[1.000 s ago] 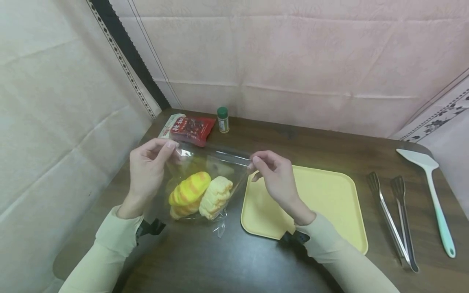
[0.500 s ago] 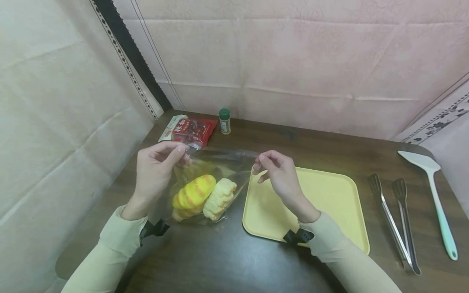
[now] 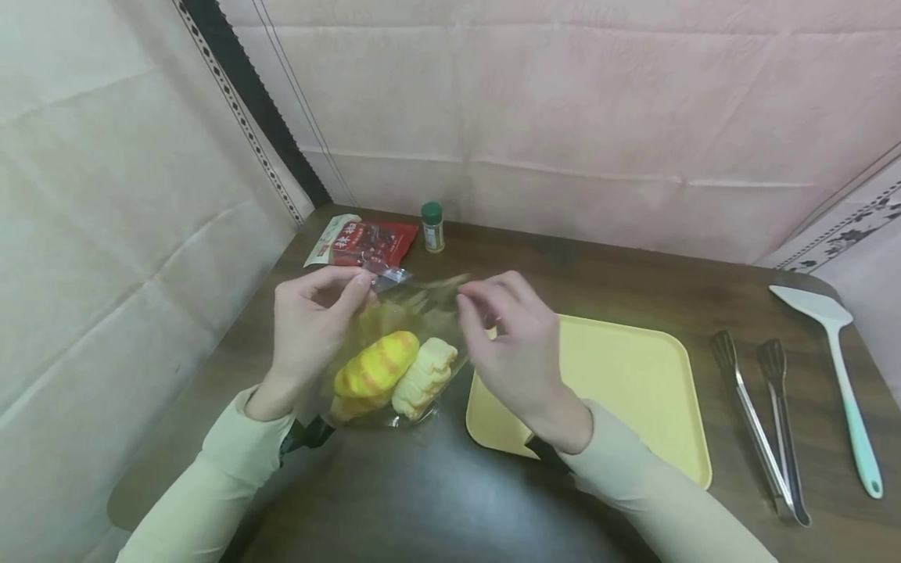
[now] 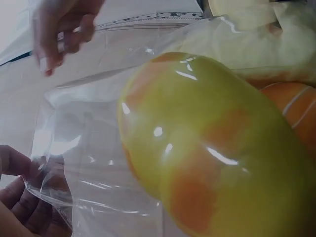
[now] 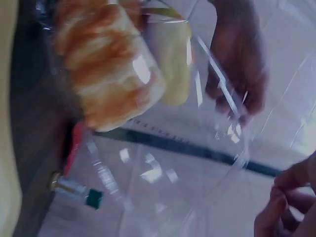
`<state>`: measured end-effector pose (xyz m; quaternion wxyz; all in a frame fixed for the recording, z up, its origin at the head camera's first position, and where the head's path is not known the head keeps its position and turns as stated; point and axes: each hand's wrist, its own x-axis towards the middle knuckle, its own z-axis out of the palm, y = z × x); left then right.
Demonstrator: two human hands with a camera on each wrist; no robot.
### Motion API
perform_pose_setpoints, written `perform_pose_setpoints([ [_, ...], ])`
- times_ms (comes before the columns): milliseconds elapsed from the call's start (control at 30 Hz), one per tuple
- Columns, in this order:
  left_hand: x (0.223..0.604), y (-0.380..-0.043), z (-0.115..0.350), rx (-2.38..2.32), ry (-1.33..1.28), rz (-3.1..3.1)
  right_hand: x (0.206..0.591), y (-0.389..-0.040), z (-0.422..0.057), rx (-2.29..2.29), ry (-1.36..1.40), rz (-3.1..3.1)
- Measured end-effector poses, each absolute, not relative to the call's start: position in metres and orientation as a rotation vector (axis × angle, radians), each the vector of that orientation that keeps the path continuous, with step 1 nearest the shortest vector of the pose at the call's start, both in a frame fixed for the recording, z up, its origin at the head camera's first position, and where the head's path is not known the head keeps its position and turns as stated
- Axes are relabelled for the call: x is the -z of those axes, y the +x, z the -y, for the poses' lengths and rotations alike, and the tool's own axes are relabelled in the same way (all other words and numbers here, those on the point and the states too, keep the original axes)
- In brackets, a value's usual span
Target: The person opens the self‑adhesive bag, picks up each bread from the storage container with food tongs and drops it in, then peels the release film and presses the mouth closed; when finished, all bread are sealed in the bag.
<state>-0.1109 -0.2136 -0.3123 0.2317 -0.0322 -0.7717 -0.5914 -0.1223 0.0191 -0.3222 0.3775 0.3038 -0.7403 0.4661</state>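
Observation:
A clear plastic bag [image 3: 450, 313] hangs in front of me with several toy-like breads inside. In it are a yellow bread with orange stripes [image 3: 378, 364] and a cream-coloured roll [image 3: 425, 377]. Another bread shows partly beneath the yellow one. My left hand [image 3: 310, 336] pinches the bag's upper left corner between thumb and fingers. My right hand [image 3: 517, 352] is near the bag's right side, its fingers loosely bent. Both wrist views show a gap between this right hand [image 4: 69, 29] and the bag, with nothing held.
A pale yellow tray [image 3: 619, 383] lies on the right beneath the right forearm. Beyond it are metal tongs [image 3: 767, 438] and a spatula [image 3: 848, 391]. A red snack packet [image 3: 373, 241] and a green-capped bottle [image 3: 432, 227] stand behind the bag. Cloth walls enclose the table.
My right hand has let go of the bag's right edge and moved a little left. The bag's mouth, earlier stretched between both hands, has slackened on the right. The left hand has shifted slightly right.

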Motion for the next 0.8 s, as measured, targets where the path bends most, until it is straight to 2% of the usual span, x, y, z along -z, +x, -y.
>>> perform_pose_setpoints([
  [233, 0.312, -0.109, 0.211, 1.429, -0.218, 2.195, 0.310, -0.118, 0.008, -0.870, 1.081, 1.947],
  [800, 0.312, -0.102, 0.212, 1.143, -0.533, 2.248, 0.306, -0.132, 0.019, -0.722, 1.088, 2.034],
])
